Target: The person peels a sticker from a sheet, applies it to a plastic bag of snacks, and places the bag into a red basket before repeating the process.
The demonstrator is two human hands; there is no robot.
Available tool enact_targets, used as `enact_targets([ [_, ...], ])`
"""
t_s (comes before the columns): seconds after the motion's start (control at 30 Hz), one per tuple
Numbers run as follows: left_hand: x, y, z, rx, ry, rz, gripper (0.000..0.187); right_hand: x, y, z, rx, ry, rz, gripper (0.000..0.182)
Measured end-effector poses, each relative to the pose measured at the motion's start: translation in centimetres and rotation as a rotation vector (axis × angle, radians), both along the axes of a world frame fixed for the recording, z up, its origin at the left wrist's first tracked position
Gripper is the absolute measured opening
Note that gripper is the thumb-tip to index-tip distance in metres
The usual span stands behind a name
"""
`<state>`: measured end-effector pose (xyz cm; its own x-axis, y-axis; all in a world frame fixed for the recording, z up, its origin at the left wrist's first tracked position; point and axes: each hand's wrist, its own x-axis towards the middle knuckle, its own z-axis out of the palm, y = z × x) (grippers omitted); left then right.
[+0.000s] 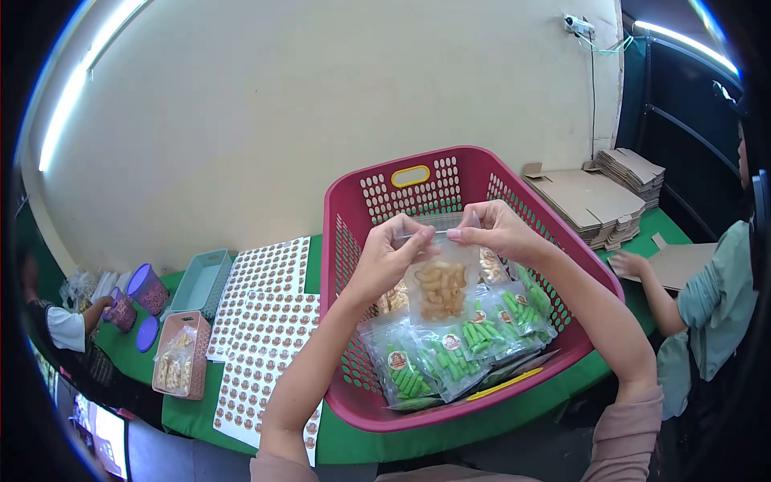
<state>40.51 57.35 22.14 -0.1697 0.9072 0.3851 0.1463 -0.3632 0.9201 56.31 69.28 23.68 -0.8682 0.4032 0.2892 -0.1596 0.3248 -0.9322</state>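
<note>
A clear zip pouch of pale curved snacks point(441, 289) hangs upright between my hands, over the basket. My left hand point(393, 251) pinches the pouch's top edge on one side. On the other side my right hand point(496, 231) grips the same edge with thumb and fingers. Below them stands a large maroon laundry basket point(474, 154) with perforated walls. Inside it lie several labelled pouches of green stick snacks point(411, 374). A few pouches of pale snacks point(393, 299) sit behind, partly hidden by my hands and the held pouch.
Sheets of round stickers point(261, 365) lie left of the basket on the green tablecloth. Beyond are a pink basket point(199, 386), a teal basket point(195, 289) and purple-lidded tubs point(148, 289). Flattened cardboard boxes point(582, 201) are stacked at right. People work at both sides; one person's hand point(630, 263) touches cardboard.
</note>
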Motion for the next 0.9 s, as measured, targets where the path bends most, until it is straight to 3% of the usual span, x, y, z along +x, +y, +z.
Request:
enact_targets([
  [0.13,0.1,-0.2,0.2,-0.074,-0.005,0.09,0.022,0.2,-0.7,0.7,-0.003,-0.08,-0.035,0.016],
  [0.2,0.1,0.4,-0.6,0.124,0.04,0.256,0.031,0.3,-1.1,1.1,-0.026,-0.104,-0.091,0.016],
  [0.33,0.5,0.1,-0.4,0.082,0.197,0.352,0.06,-0.1,-0.2,0.0,0.001,-0.055,-0.18,0.017],
  [0.37,0.7,0.1,-0.5,0.084,0.198,0.351,0.06,-0.2,-0.1,-0.1,0.012,-0.069,-0.209,0.017],
  [0.47,1.1,0.0,-1.2,0.143,0.686,0.435,0.098,-0.4,-0.1,0.0,-0.023,-0.04,-0.257,0.016],
  [0.53,1.9,-0.8,-1.0,-0.027,0.729,0.239,0.097,-0.4,-0.7,0.4,-0.072,0.003,-0.277,0.016],
  [0.67,2.4,-0.6,-1.3,-0.041,0.762,0.311,0.084,-0.3,-1.9,0.5,-0.262,0.101,-0.071,0.021],
  [0.73,1.6,0.2,-1.4,-0.03,0.311,0.121,0.062,-0.5,-2.0,0.4,-0.338,0.117,0.049,0.022],
  [0.77,1.3,0.5,-1.8,-0.06,0.094,0.089,0.041,-0.6,-2.1,0.5,-0.198,0.139,0.045,0.026],
  [0.8,1.6,0.0,-0.8,-0.082,-0.107,0.021,0.035,-0.6,-2.1,0.5,-0.061,0.159,0.041,0.03],
  [0.83,1.4,-0.1,-0.5,-0.08,-0.148,0.03,0.036,-1.0,-1.6,-0.3,0.183,0.235,-0.129,0.038],
  [0.9,1.5,-0.4,0.0,-0.076,-0.187,0.039,0.037,-0.6,-1.3,-0.5,0.185,0.152,-0.225,0.042],
])
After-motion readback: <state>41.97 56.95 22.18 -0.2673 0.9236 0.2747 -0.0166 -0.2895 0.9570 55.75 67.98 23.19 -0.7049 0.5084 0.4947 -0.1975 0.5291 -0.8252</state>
